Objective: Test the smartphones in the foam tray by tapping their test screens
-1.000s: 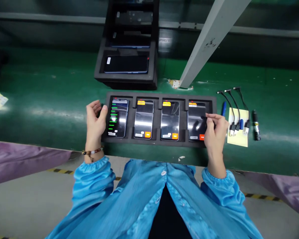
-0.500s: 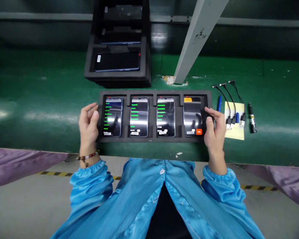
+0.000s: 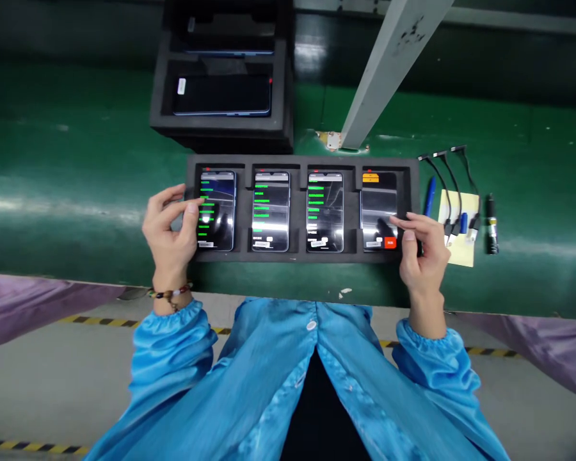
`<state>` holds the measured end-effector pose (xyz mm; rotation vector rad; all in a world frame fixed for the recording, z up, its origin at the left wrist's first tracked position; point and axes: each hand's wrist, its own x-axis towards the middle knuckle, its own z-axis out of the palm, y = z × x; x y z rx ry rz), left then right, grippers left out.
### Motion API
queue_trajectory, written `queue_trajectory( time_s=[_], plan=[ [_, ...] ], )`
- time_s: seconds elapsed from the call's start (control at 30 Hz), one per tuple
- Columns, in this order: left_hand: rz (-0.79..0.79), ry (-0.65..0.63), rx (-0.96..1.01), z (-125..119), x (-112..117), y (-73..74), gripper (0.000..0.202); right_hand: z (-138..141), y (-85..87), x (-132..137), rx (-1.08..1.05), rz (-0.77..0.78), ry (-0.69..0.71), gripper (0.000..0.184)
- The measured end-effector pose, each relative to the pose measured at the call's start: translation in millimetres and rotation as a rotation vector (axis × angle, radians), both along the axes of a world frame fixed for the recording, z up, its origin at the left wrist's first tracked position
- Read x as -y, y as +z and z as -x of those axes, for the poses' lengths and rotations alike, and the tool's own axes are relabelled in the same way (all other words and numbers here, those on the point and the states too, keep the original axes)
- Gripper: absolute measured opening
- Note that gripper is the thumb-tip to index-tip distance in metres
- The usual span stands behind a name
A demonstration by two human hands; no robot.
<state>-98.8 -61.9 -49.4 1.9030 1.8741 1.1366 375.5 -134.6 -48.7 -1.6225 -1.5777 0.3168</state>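
Observation:
A black foam tray lies on the green bench, with several smartphones upright in its compartments. Green text lines show on the leftmost phone, the second phone and the third phone. The rightmost phone has orange blocks at its top and a red-orange one at its lower corner. At the tray's left end is my left hand, open, its index fingertip over the leftmost phone's edge. My right hand is open too, a finger extended over the rightmost phone's right edge. Neither hand holds anything.
Behind the tray stands a stack of black foam trays with more phones. A grey metal post rises beside it. To the right are short black cables, a yellow paper, a blue pen and a black marker.
My left index finger has moved inward over the leftmost phone. My right fingers have shifted to the rightmost phone's edge. The view has shifted slightly; the tray's phones look unchanged.

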Motion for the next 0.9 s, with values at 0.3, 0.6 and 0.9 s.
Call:
queue_trajectory(
  time_s=[0.3,0.6,0.9],
  plan=[
    [-0.008,0.006,-0.101,3,-2,-5.3,0.041,-2,-3.5,-1,0.024,-0.018,0.042,0.027],
    [0.005,-0.268,-0.253,-27,2,15.8,0.035,-9,2.9,-13,0.091,0.062,0.107,0.028],
    [0.155,-0.393,-0.365,-74,-25,13.2,0.044,-6,1.4,-35,0.159,0.142,0.087,0.036]
  ],
)
